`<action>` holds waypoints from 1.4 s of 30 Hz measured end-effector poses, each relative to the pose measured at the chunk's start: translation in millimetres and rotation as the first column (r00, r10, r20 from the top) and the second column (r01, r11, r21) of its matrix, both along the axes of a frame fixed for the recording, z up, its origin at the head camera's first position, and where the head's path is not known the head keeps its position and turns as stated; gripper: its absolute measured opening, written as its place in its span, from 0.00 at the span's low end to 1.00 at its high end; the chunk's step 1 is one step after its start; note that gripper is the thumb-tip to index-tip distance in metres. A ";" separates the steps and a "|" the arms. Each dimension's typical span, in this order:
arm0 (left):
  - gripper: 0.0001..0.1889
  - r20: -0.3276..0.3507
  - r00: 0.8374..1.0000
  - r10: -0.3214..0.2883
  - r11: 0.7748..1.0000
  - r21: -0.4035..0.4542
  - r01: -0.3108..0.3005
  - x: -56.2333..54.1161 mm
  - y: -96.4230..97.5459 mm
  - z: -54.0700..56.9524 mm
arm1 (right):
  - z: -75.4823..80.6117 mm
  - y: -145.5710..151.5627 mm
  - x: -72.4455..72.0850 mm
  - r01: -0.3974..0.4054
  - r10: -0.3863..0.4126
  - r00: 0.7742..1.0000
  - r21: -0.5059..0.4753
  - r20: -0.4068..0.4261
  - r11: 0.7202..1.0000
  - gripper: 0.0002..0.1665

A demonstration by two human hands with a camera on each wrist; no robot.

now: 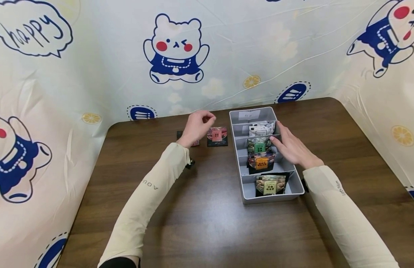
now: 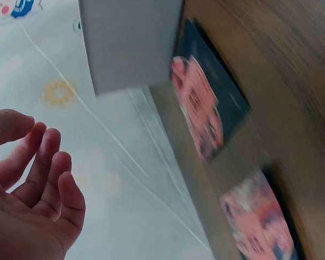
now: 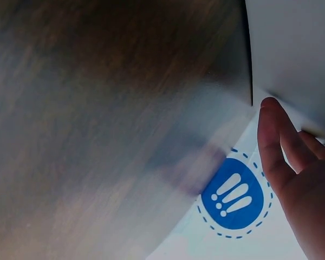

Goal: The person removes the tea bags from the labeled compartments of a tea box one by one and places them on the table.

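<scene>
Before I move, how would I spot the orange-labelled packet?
On the brown table stands a long grey tray. Inside it, the orange-labelled packet sits between the green-labelled packet and the pale-yellow-labelled packet at the end nearest the person. No other label in the tray is orange.

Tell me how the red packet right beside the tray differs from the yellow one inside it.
Colour: the red packet is marked in red, the yellow packet in pale yellow.
Place: the red packet is on the table; the yellow packet is in the tray.
Pose: the red packet lies flat, while the yellow packet seems propped at a slant.
Both have some black packaging.
</scene>
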State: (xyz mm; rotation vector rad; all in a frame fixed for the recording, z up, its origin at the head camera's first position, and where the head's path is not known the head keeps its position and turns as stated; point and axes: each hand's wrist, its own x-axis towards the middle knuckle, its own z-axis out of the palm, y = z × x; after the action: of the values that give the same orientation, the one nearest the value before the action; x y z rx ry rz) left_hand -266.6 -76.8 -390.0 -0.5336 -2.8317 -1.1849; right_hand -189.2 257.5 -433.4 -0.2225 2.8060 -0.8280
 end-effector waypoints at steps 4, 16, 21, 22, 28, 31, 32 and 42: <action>0.11 -0.013 0.998 -0.066 0.998 -0.011 0.066 4.9 19.6 3.5 | -0.3 0.0 0.1 0.002 -0.002 1.000 -0.001 -0.003 1.000 0.48; 0.12 -0.023 0.986 -0.168 0.984 -0.060 0.166 7.1 66.1 -3.6 | -0.8 -0.2 -0.7 -0.004 0.004 1.000 -0.007 -0.020 1.000 0.46; 0.12 -0.007 0.978 -0.208 0.974 -0.095 0.206 8.1 79.4 -9.9 | -0.6 -0.4 -0.5 -0.006 0.006 1.000 -0.009 -0.022 1.000 0.47; 0.12 -0.002 0.976 -0.216 0.972 -0.100 0.215 8.3 81.5 -11.7 | -0.6 -0.4 -0.3 -0.006 0.006 1.000 -0.009 -0.022 1.000 0.47; 0.13 0.014 0.976 -0.218 0.958 -0.188 0.216 11.3 92.6 -15.7 | -0.7 -0.5 0.2 0.000 0.000 1.000 -0.012 -0.013 1.000 0.47; 0.14 0.005 0.980 -0.199 0.948 -0.251 0.194 14.5 96.6 -13.8 | -0.5 -0.5 0.1 0.004 -0.004 1.000 -0.012 -0.004 1.000 0.47; 0.14 -0.002 0.981 -0.192 0.946 -0.266 0.185 15.2 97.9 -13.7 | -0.5 -0.5 -0.1 0.006 -0.006 1.000 -0.012 -0.003 1.000 0.47; 0.14 -0.005 0.981 -0.195 0.939 -0.289 0.185 16.8 105.7 -17.6 | 0.0 -0.1 0.1 0.019 -0.019 1.000 -0.017 0.006 1.000 0.48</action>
State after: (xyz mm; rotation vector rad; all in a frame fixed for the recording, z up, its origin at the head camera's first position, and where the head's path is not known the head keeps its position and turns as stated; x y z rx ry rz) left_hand -249.8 28.9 -407.6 -0.8489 -2.9960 -0.7727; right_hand -189.1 257.3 -433.4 -0.1958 2.8007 -0.8549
